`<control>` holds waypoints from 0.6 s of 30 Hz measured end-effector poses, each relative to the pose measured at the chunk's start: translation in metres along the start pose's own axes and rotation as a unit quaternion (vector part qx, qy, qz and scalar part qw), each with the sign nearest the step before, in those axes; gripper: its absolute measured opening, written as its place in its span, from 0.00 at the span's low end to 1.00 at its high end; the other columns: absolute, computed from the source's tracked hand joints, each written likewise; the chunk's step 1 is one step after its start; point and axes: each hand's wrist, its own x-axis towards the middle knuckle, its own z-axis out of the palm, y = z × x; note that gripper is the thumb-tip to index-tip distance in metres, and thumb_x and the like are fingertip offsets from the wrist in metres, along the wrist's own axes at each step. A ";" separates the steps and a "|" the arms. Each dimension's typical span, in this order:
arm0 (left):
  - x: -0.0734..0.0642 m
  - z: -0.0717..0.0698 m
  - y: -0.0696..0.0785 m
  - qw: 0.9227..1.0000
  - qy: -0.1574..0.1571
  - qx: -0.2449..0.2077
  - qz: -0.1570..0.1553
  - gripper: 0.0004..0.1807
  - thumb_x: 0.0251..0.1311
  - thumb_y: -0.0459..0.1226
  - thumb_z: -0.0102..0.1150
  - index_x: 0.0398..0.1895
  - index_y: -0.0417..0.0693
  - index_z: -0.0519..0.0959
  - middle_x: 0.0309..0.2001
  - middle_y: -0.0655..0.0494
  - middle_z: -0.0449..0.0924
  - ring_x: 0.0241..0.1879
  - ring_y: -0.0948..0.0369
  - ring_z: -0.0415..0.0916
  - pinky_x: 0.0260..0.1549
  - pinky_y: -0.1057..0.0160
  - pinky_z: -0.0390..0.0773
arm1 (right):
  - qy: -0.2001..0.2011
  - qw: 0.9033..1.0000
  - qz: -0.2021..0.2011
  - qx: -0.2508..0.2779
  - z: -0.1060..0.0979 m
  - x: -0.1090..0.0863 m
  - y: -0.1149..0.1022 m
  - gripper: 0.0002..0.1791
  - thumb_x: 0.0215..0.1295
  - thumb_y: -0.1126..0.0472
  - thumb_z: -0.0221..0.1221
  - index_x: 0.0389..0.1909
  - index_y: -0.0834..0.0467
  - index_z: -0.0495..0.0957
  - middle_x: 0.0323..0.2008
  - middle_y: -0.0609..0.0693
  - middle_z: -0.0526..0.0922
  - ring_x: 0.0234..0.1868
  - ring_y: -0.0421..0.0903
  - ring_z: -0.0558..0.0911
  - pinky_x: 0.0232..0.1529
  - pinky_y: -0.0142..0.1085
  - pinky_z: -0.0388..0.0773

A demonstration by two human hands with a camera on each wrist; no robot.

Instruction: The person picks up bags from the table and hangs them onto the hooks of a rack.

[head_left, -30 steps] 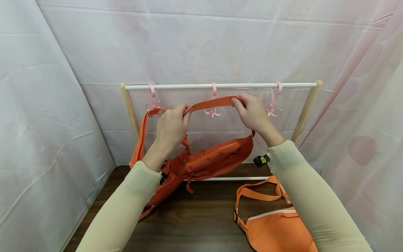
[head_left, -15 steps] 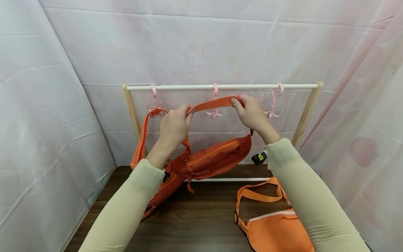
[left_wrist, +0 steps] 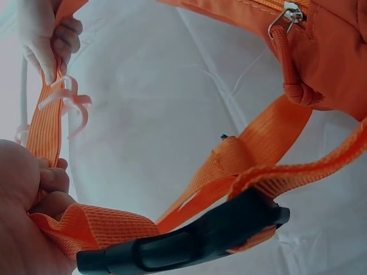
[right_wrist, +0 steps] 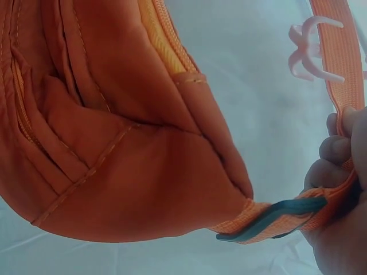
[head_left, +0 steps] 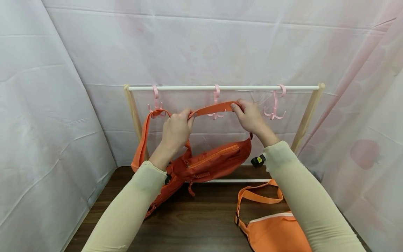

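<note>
A rust-orange waist bag [head_left: 220, 159] hangs tilted below both hands, its right end higher. My left hand [head_left: 177, 128] grips its strap [head_left: 212, 108] on the left, and my right hand [head_left: 252, 117] pinches it farther right, thumb on top. Between them the strap passes in front of the middle pink hook [head_left: 216, 92]; whether they touch I cannot tell. A black buckle [left_wrist: 189, 240] shows near the left hand in the left wrist view. Another orange strap [head_left: 143, 140] loops over the left pink hook [head_left: 156, 92], with a rust-orange bag [head_left: 168, 194] beneath, partly behind my left forearm.
A white rod [head_left: 189, 88] on wooden posts carries the hooks, including a right pink hook [head_left: 275, 105]. A lighter orange bag [head_left: 277, 232] lies at the front right of the dark wooden table [head_left: 185, 231], partly behind my right sleeve. Pale curtains [head_left: 56, 122] enclose the space.
Both hands have come down slightly with the strap, which now overlaps the middle hook's lower prongs. The left hand has shifted a little to the right. Both grips stay the same.
</note>
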 end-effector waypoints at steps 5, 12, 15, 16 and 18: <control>-0.001 0.004 -0.001 1.000 -0.004 0.001 -0.004 0.11 0.80 0.45 0.57 0.45 0.48 0.81 0.20 0.54 0.74 0.16 0.55 0.72 0.16 0.55 0.69 | -0.008 1.000 0.003 0.011 0.003 -0.002 0.005 0.19 0.86 0.49 0.50 0.41 0.59 0.81 0.23 0.52 0.69 0.24 0.52 0.66 0.30 0.43 0.63; -0.004 0.008 0.000 1.000 -0.022 -0.006 -0.022 0.11 0.80 0.45 0.58 0.46 0.48 0.82 0.21 0.54 0.75 0.16 0.55 0.71 0.17 0.55 0.69 | -0.009 1.000 -0.001 0.020 0.009 -0.005 0.011 0.21 0.86 0.51 0.51 0.41 0.64 0.83 0.23 0.54 0.71 0.24 0.52 0.67 0.31 0.44 0.64; -0.005 0.010 0.000 0.999 -0.023 -0.008 -0.026 0.11 0.80 0.46 0.58 0.46 0.49 0.82 0.20 0.55 0.75 0.16 0.55 0.71 0.17 0.55 0.69 | -0.013 0.999 0.004 0.029 0.011 -0.007 0.012 0.21 0.86 0.51 0.51 0.43 0.64 0.83 0.25 0.54 0.73 0.27 0.52 0.68 0.33 0.45 0.66; -0.005 0.011 0.000 0.999 -0.023 -0.009 -0.026 0.11 0.80 0.46 0.58 0.45 0.49 0.82 0.20 0.55 0.75 0.16 0.55 0.71 0.17 0.55 0.69 | -0.015 0.999 0.006 0.031 0.011 -0.008 0.012 0.22 0.86 0.50 0.51 0.43 0.65 0.83 0.26 0.55 0.73 0.27 0.52 0.68 0.33 0.45 0.66; -0.006 0.012 0.000 0.999 -0.021 -0.010 -0.027 0.11 0.80 0.46 0.57 0.45 0.49 0.82 0.20 0.55 0.75 0.16 0.55 0.71 0.17 0.55 0.69 | -0.017 0.999 0.010 0.032 0.012 -0.009 0.013 0.22 0.86 0.49 0.50 0.44 0.64 0.82 0.26 0.55 0.73 0.27 0.52 0.68 0.33 0.45 0.66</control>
